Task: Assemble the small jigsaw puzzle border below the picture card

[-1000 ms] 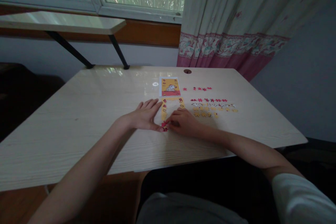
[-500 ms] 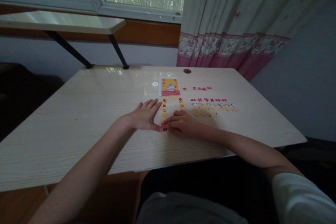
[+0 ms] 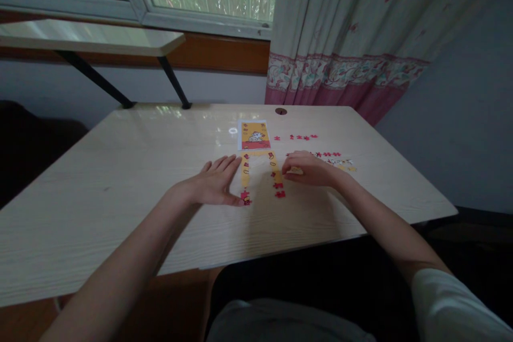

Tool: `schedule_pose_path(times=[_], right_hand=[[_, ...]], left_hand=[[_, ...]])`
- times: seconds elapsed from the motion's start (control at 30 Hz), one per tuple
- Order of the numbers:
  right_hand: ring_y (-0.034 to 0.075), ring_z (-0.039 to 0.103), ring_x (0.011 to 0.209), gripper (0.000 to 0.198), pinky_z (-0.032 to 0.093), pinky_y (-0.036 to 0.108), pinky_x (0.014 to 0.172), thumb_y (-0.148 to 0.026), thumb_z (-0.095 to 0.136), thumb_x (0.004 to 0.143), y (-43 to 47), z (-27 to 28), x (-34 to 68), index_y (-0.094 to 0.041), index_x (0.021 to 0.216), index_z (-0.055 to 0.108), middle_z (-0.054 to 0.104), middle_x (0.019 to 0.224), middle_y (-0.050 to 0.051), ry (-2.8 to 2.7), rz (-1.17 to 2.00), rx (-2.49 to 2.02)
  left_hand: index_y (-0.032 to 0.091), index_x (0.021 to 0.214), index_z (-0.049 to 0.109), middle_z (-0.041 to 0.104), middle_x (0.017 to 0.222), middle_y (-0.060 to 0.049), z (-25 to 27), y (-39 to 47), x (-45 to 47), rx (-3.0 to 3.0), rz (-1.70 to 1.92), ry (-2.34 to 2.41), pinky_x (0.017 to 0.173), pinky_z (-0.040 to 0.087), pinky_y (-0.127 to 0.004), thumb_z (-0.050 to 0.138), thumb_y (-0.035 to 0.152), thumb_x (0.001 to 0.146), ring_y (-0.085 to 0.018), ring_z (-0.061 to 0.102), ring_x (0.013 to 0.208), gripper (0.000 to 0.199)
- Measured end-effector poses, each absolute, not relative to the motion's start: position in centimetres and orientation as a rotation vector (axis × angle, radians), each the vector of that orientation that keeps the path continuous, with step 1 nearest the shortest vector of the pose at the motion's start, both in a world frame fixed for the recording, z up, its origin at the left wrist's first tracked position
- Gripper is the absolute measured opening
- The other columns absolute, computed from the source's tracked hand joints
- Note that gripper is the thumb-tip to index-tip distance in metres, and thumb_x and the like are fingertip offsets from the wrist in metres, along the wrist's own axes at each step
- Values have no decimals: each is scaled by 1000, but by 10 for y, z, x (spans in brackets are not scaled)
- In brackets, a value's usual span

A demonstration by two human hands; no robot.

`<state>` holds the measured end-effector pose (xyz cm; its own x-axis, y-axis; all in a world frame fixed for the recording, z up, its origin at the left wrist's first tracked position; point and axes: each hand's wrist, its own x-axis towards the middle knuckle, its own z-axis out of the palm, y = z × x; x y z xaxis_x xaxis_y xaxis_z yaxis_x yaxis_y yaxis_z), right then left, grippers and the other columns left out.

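A partly joined jigsaw puzzle [image 3: 245, 179] lies on the table, its yellow sides and red lower corners forming a border round a bare middle. My left hand [image 3: 214, 183] rests flat along its left side, fingers spread, the thumb touching the red lower-left corner. Right of the border, my right hand [image 3: 308, 169] hovers over rows of loose pieces with fingers loosely curled, thumb apart, and nothing visible in them. It hides part of the red pieces [image 3: 331, 154], white pieces [image 3: 345, 162] and yellow pieces [image 3: 351, 169]. Behind the border lies a picture card [image 3: 255, 135] showing a white animal on yellow and red.
Several more red pieces [image 3: 306, 138] lie scattered beside the card. A round cable hole [image 3: 281, 111] is near the back edge of the pale wooden table [image 3: 152, 171]. A raised shelf [image 3: 100, 37] stands at the back left, and a curtain [image 3: 340, 75] hangs behind.
My right hand has left the puzzle's lower-left corner and moved right, over the loose rows, uncovering the border's right side. My left hand stays in place against the puzzle.
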<state>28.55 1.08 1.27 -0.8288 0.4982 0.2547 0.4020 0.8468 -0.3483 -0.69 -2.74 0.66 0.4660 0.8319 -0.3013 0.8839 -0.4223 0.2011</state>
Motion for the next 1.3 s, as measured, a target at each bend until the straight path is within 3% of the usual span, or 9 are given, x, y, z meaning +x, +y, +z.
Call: schedule_pose_path(times=[0.2, 0.63, 1.3], right_hand=[[11, 54, 69, 8, 39, 24, 67, -22, 61, 82, 9, 4, 288, -16, 79, 64, 63, 75, 3, -2796, 472, -745], [11, 41, 62, 25, 31, 25, 63, -35, 62, 82, -3, 12, 275, -15, 66, 56, 54, 67, 1, -2948, 480, -837], [11, 47, 64, 14, 33, 23, 64, -26, 61, 81, -2, 11, 277, -15, 73, 59, 58, 70, 1, -2882, 669, -808]], left_hand=[[14, 149, 9, 15, 154, -22, 4, -23, -14, 2404, -138, 1413, 107, 21, -54, 50, 80, 63, -42, 16, 139, 116], [15, 149, 8, 15, 153, -23, -3, -21, -14, 2431, -86, 1418, 106, 21, -57, 53, 81, 58, -44, 17, 137, 121], [11, 150, 6, 12, 154, -23, -5, -22, -17, 2441, -164, 1431, 105, 21, -59, 51, 81, 61, -44, 14, 138, 122]])
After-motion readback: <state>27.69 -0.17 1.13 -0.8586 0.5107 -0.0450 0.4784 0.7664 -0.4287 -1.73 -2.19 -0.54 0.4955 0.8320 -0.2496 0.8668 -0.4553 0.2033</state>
